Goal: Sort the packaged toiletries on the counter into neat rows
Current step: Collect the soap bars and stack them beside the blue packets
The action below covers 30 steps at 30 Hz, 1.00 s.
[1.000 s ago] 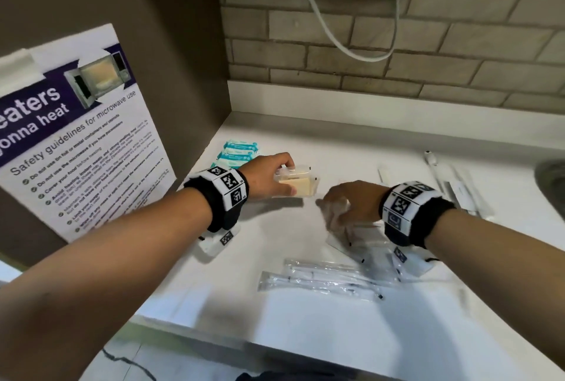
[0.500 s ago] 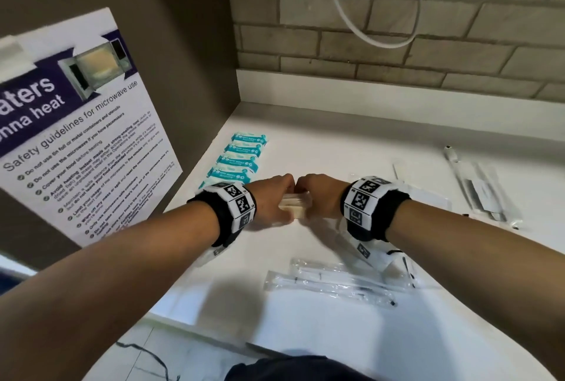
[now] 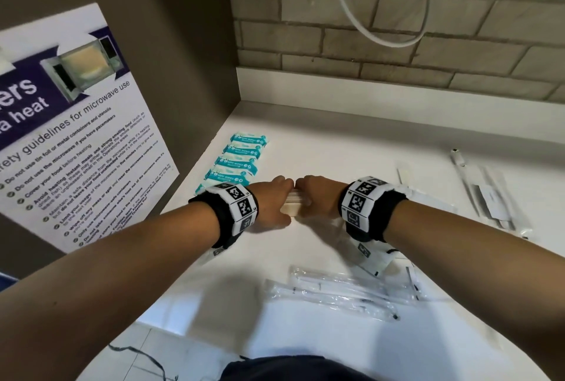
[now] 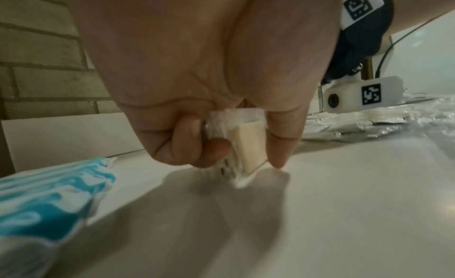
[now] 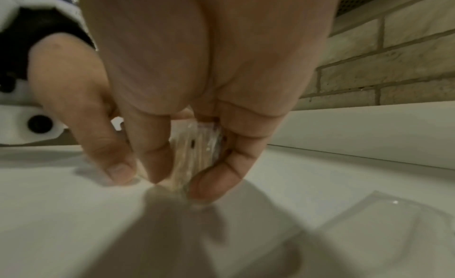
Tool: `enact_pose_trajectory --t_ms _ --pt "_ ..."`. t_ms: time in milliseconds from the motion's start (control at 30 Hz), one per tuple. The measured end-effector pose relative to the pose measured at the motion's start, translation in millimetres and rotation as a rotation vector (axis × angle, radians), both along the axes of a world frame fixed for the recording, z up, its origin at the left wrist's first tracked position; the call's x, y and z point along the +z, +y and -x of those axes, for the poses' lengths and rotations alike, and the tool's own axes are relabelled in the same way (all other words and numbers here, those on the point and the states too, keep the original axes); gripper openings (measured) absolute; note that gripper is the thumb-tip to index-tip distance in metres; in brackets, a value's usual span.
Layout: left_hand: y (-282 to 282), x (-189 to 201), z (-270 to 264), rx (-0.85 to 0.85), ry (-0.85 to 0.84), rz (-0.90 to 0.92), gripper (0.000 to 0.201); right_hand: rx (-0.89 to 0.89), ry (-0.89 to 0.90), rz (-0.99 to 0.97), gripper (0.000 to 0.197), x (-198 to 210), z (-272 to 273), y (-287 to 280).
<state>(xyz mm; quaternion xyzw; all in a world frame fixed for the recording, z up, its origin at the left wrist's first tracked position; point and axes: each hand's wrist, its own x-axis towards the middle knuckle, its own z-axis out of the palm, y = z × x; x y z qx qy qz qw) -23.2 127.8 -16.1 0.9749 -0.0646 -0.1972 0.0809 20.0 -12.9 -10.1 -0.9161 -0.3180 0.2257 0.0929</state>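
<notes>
Here, both hands meet over a small stack of clear-wrapped soap bars (image 3: 293, 207) on the white counter (image 3: 351, 148), just right of the row of wipes. The left hand (image 3: 269, 203) pinches the stack, thumb on one side and curled fingers (image 4: 189, 138) on the other, a cream bar showing through the wrapper in the left wrist view. The right hand (image 3: 318, 197) closes on the same stack from the opposite side, its fingertips (image 5: 204, 186) down at the counter around the wrappers.

Both wrists wear black bands with square black-and-white coded tags. To the left, five teal packets (image 3: 241, 160) lie in a neat row toward the wall; their print reads "mini wipes". The poster (image 3: 76, 136) on the side wall reads "Safety guidelines for microwave use", with lines such as "Do not use tin foil or metal containers and utensils".

A second ago the left hand alone held the soap, farther back, while the right rested on loose clear packets; half a second ago the two hands had already met, and they stay so.

Both forearms reach forward and converge, palms turned down. Clear sleeves of long thin items (image 3: 336, 292) lie near the front edge, and more white-wrapped items (image 3: 489, 194) sit well to the right.
</notes>
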Motion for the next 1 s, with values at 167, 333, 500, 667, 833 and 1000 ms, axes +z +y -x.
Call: enact_pose_trajectory --t_ms 167,333,500,667,833,1000 --pt "-4.7 1.7 0.1 0.003 0.017 0.026 0.042 -0.008 -0.014 0.006 0.016 -3.7 -0.9 3.5" --pt "8.5 -0.3 -3.0 0.084 0.048 0.181 0.038 0.008 0.000 0.019 0.012 -2.1 -5.7 -0.1" --pt "24.3 -4.7 -6.8 0.132 0.036 0.340 0.038 -0.014 0.031 -0.020 0.017 2.5 -10.5 -8.9" --pt "31.7 10.7 -20.8 0.239 -0.041 0.540 0.035 -0.089 0.057 -0.158 0.034 18.8 -25.3 -18.6" --pt "35.4 24.4 -49.2 0.325 -0.039 0.661 0.042 -0.264 0.154 -0.379 0.041 29.8 -55.7 -21.2" --pt "39.0 26.1 -79.7 0.434 0.007 0.729 0.046 -0.446 0.354 -0.507 0.040 20.6 -80.5 -12.6"
